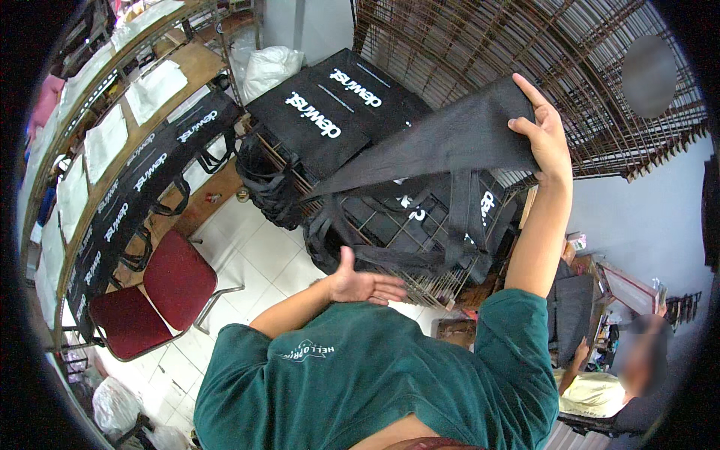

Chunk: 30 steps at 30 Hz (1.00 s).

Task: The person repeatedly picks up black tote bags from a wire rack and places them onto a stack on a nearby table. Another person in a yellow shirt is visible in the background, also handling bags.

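My right hand (pixel 546 142) is raised at the right with its index finger stretched out. Between its thumb and fingers is the edge of a black fabric tote bag (pixel 450 135), which slants down toward the left. A long strap handle (pixel 463 210) hangs below the bag over a wire rack (pixel 375 225). My left hand (pixel 367 287) is open in front of my green shirt, fingers spread, holding nothing. More black bags with white print (pixel 337 101) lie flat behind the lifted one. Their straps droop over the rack's left side.
Raised wire racks (pixel 495 45) lean at the back right. A long curved table (pixel 196 64) at the left bears black bags and white sheets. A dark red chair (pixel 180 281) stands before it on white tiles. At the right is another person in a yellow shirt (pixel 592 394).
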{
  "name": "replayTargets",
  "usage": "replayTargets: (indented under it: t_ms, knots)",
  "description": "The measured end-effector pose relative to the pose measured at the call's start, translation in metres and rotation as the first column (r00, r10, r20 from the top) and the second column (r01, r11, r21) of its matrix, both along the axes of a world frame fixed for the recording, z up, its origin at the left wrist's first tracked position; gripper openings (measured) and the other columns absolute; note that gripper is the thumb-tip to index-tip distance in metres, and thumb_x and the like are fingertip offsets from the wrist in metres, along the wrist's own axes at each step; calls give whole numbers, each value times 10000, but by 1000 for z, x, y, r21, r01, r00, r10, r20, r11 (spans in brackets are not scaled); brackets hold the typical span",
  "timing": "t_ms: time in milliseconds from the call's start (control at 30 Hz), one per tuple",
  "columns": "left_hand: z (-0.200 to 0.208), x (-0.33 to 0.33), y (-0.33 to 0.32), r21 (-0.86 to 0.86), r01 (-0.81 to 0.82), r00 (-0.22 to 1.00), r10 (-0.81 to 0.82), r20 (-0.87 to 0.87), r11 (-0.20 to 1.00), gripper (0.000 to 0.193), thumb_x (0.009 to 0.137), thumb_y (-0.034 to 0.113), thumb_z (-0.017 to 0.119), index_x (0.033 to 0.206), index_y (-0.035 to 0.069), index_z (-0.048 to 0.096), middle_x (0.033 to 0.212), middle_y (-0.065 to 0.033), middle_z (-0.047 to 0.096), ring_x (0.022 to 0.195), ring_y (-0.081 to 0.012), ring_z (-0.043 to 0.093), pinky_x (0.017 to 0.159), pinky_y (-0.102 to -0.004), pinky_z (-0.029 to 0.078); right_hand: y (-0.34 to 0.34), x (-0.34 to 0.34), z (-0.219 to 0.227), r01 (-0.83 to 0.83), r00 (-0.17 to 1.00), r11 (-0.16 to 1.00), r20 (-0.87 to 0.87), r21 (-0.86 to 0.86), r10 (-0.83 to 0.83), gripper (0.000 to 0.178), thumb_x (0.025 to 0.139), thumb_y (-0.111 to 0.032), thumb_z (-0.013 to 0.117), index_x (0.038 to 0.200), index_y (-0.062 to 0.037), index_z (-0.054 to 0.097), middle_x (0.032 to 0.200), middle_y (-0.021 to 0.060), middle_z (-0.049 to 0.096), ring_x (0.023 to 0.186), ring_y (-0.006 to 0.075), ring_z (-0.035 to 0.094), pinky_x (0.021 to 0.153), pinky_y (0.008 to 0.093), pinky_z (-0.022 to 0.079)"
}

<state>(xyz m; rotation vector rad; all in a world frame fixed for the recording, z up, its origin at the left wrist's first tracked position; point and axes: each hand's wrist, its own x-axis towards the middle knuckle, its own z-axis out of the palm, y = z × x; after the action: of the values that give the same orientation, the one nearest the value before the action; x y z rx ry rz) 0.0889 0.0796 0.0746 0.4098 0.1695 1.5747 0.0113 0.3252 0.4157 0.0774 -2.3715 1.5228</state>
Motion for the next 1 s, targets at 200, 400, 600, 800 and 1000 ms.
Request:
replayTargets:
  t_ms: [200, 400, 600, 800, 1000]
  knots:
    - [40, -68, -87, 19, -681, 728, 675, 120, 732, 1496, 231, 951, 384, 1416, 71, 146, 1427, -270, 169, 1313, -395, 222, 1062, -564, 141, 2, 51, -24, 123, 969, 990, -224, 71, -104, 805, 553, -129, 609, 1305, 57, 394, 1334, 151, 427, 1228, 224, 408, 1048, 323, 265]
    - [52, -129, -107, -74, -688, 629, 543, -557, 721, 779, 730, 475, 696, 1283, 43, 358, 1206, -143, 523, 1019, -225, 550, 892, -347, 424, 36, 97, -191, 413, 910, 902, 22, -129, -414, 799, 545, 62, 511, 1331, -2, 386, 1404, 117, 349, 1304, 228, 310, 1082, 328, 199]
    - [-40, -187, -50, -479, -580, 783, 286, -553, 659, 386, 824, 112, 615, 1141, 58, 401, 980, -83, 638, 729, -119, 548, 652, -273, 487, 38, 90, -378, 601, 796, 739, 303, -304, -524, 768, 639, 140, 492, 1371, -19, 322, 1368, 111, 382, 1191, 214, 425, 968, 262, 330]
    - [-128, -201, -35, -673, -578, 792, 117, -600, 461, 914, 773, 0, 625, 1425, 70, -12, 874, -98, 626, 691, -144, 557, 590, -278, 473, 53, 95, -471, 657, 728, 719, 441, -227, -525, 763, 686, 148, 503, 1391, -46, 285, 1370, 149, 378, 1157, 226, 453, 929, 266, 358]
    - [-109, -193, -34, -668, -635, 761, 161, -629, 388, 876, 805, -23, 586, 1430, 130, -8, 904, -85, 627, 690, -145, 560, 595, -282, 486, 44, 92, -456, 676, 706, 704, 467, -220, -532, 746, 703, 145, 486, 1394, -39, 273, 1365, 184, 365, 1115, 233, 482, 855, 269, 413]
